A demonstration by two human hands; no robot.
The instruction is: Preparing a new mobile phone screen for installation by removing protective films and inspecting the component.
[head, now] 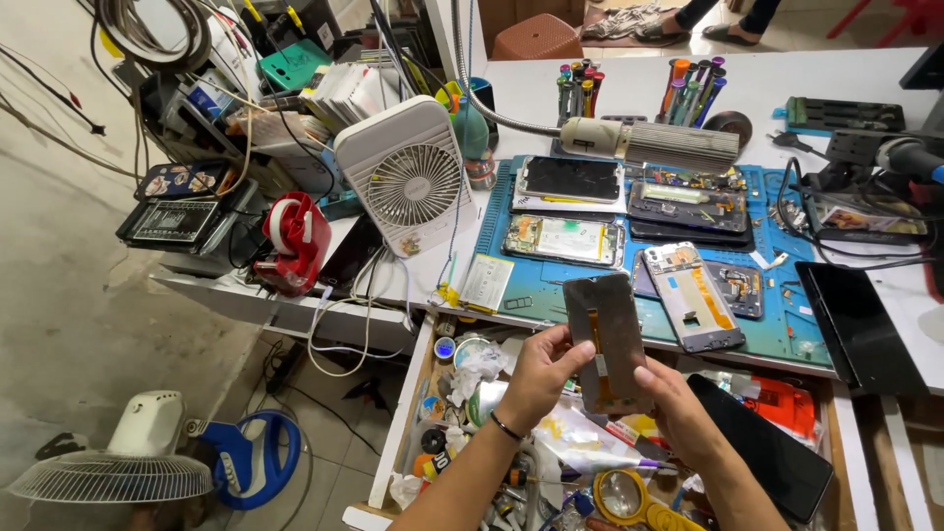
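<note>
Phone screen panel [606, 339] — gripped at both side edges by left hand [536, 379] and right hand [678, 413] — above open drawer [403, 433]

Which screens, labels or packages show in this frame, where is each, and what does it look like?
Phone screen panel: held upright between left hand and right hand, dark back, orange flex strip.
Black glass panel: flat at the mat's right edge, glossy rectangle.
Dark phone: lying in the open drawer, black.
Phone with dark screen: rear of the blue mat, silver frame.
Pale label card: mat's front left corner, yellow edge.
</note>
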